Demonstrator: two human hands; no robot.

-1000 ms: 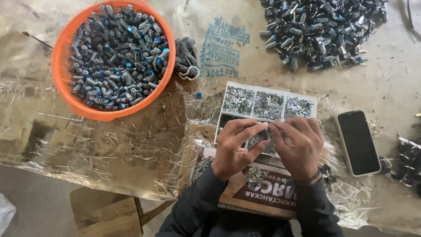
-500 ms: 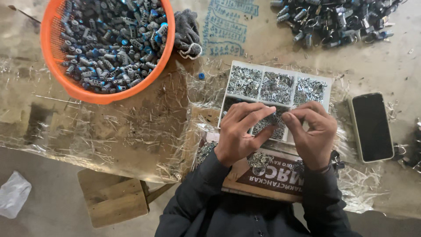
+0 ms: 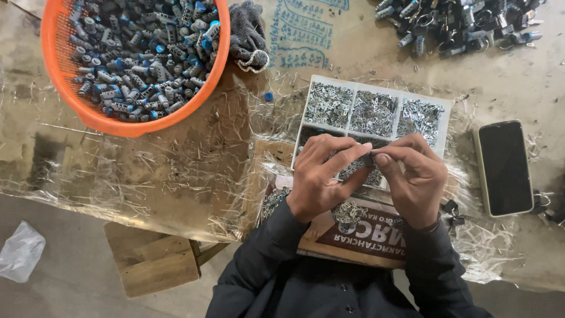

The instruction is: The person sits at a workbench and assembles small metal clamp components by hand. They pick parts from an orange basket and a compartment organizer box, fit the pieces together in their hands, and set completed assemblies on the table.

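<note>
While the view has drifted so the orange basket (image 3: 132, 65) sits further up-left than a moment ago, your left hand (image 3: 322, 176) and right hand (image 3: 412, 179) stay pinched together on a small metal piece (image 3: 366, 159), fingertips closed, over the divided tray (image 3: 376, 112) on the worktop (image 3: 176, 165); the fiddling goes on

Soft, even daylight fills the scene, with no hard shadows. The clear plastic sheet (image 3: 147, 171) over the table catches pale glare along its wrinkles, left of centre. The orange basket (image 3: 59, 88) at upper left looks saturated. Focus holds at centre, while the corners seem slightly softer, perhaps from lens distortion. The phone's (image 3: 505, 168) screen reflects nothing.
</note>
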